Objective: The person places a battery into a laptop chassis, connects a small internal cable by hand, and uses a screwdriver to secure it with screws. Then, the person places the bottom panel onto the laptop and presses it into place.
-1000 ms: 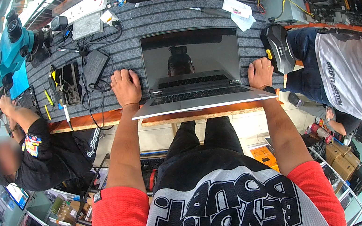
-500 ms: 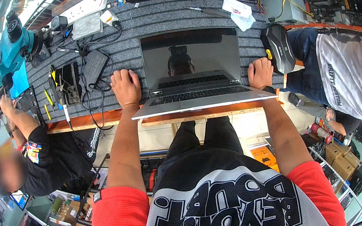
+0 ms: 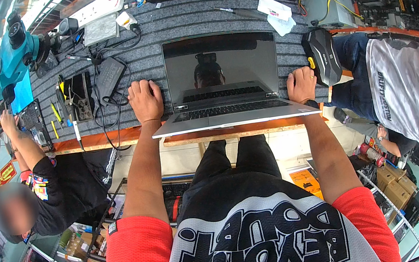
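A silver laptop [image 3: 234,116] stands opened on the bench, its dark screen [image 3: 221,66] showing a reflection. The black keyboard [image 3: 228,110] faces me. To the laptop's left, my left hand [image 3: 145,101] rests on the grey striped mat with fingers curled in and nothing visible in them. On the other side, my right hand [image 3: 301,85], with a ring and a dark wristband, rests loosely curled beside the laptop's right edge. Both hands stay off the keys. Close to my right hand lies a black, angular case-like object [image 3: 323,57].
Left of me lie a charger brick [image 3: 110,76] with cable, a tool tray [image 3: 83,98] and a yellow tool [image 3: 56,112]. A teal microscope [image 3: 15,60] stands far left, near a co-worker [image 3: 73,188]. At right are a power supply [image 3: 331,3] and another person [image 3: 404,81].
My hands and the laptop have not moved. The co-worker at left has shifted head and arm slightly, and the person at right has moved a little.
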`<state>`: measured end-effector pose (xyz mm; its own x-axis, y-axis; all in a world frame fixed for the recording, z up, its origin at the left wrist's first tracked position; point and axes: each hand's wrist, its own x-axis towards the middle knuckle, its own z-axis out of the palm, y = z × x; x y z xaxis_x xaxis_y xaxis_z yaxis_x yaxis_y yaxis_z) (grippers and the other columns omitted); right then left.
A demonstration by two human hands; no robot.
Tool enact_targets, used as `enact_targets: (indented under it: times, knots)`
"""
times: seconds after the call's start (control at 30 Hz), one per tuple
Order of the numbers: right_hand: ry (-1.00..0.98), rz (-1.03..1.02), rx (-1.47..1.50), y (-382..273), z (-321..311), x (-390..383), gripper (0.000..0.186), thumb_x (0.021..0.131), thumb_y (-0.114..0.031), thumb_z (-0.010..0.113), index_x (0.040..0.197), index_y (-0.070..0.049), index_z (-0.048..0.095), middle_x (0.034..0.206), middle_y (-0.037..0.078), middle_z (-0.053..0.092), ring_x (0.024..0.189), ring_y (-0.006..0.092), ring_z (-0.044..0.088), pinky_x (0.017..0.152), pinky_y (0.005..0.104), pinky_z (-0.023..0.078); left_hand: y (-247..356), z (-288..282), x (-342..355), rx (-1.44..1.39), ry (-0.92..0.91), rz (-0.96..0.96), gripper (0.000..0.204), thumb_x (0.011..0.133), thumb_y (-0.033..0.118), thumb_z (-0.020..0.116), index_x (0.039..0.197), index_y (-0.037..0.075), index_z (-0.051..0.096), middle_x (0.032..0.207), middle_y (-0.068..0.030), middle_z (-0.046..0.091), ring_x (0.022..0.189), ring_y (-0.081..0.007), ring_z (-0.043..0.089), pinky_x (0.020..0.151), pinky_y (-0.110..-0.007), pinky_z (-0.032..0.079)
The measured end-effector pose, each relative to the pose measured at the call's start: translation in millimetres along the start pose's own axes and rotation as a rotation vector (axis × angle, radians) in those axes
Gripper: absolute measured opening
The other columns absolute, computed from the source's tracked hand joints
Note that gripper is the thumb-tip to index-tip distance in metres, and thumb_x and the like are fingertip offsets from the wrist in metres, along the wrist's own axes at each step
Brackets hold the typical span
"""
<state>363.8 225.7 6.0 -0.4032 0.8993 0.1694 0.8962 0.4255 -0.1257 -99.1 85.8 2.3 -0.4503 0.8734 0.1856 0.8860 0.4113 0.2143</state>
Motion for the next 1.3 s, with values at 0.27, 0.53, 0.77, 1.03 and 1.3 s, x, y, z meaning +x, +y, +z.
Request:
enact_targets:
  times: [0.27,0.53,0.77,1.03,1.3]
  knots:
    - [0.008,-0.004,0.001,-2.1,-2.6,1.1,0.017,0.093,-0.024,0.061,0.097,-0.008,0.057,0.102,0.013,0.053,0.099,0.0351,0.054,0.084,0.0509,0.042,1.8,-1.8,0.8,0.002,-0.014,-0.01,0.017,0.098,0.025,0.061,0.091,0.011,0.055,0.097,-0.0116,0.053,0.097,-0.0337,0.056,0.083,-0.049,0.045]
    - [0.023,-0.017,0.004,-1.1,-1.0,0.7,0.017,0.093,-0.024,0.061,0.096,-0.008,0.057,0.101,0.014,0.052,0.098,0.0353,0.053,0.083,0.0505,0.042,0.2,-0.1,0.4,-0.004,-0.014,-0.012,0.018,0.098,0.025,0.061,0.09,0.01,0.055,0.096,-0.0115,0.053,0.097,-0.0337,0.056,0.083,-0.049,0.045]
    - [-0.002,-0.005,-0.01,0.6,0.7,-0.7,0.017,0.093,-0.024,0.061,0.096,-0.008,0.057,0.102,0.014,0.052,0.099,0.0353,0.053,0.083,0.0503,0.042,2.8,-2.2,2.0,-0.03,0.042,0.024,0.018,0.099,0.021,0.061,0.089,0.008,0.055,0.094,-0.0135,0.054,0.091,-0.0358,0.055,0.078,-0.049,0.045]
    - [-0.018,-0.002,-0.016,1.6,2.0,-1.0,0.018,0.095,-0.025,0.06,0.097,-0.008,0.057,0.103,0.014,0.052,0.1,0.0355,0.052,0.085,0.0506,0.041,-0.6,-0.2,0.2,0.007,0.0,-0.001,0.017,0.098,0.025,0.062,0.091,0.01,0.055,0.096,-0.0117,0.054,0.096,-0.0337,0.056,0.082,-0.048,0.046]
    - [-0.017,-0.004,-0.006,1.3,1.3,-1.7,0.018,0.095,-0.025,0.059,0.098,-0.008,0.056,0.104,0.014,0.052,0.1,0.0358,0.052,0.085,0.051,0.041,2.8,-3.5,1.4,-0.011,0.018,0.009,0.017,0.098,0.023,0.062,0.09,0.009,0.055,0.096,-0.0125,0.054,0.095,-0.0346,0.056,0.082,-0.049,0.046]
